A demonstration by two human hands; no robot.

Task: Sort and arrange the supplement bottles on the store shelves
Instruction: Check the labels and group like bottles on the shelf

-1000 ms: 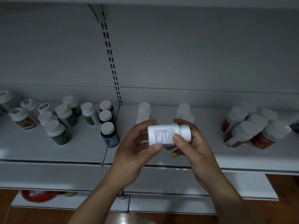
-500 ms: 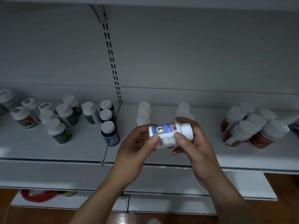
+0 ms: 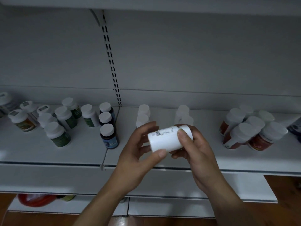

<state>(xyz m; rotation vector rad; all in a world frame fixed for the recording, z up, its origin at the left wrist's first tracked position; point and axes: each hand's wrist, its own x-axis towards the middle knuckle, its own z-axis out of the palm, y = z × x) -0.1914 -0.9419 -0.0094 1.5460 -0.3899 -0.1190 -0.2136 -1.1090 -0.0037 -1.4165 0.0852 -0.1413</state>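
Print beside the barcode on the held white bottle is too small to read. The view's edge cuts the leftmost bottle at 9 o'clock and a dark blue item at 3 o'clock. A red object at 7 o'clock is half hidden under the shelf.

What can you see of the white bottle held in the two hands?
The white bottle looks like plastic, with a white cap pointing right. It lies on its side in the air before the shelf. A barcode and fine print show on top. The left hand grips its base end, the right hand its cap end.
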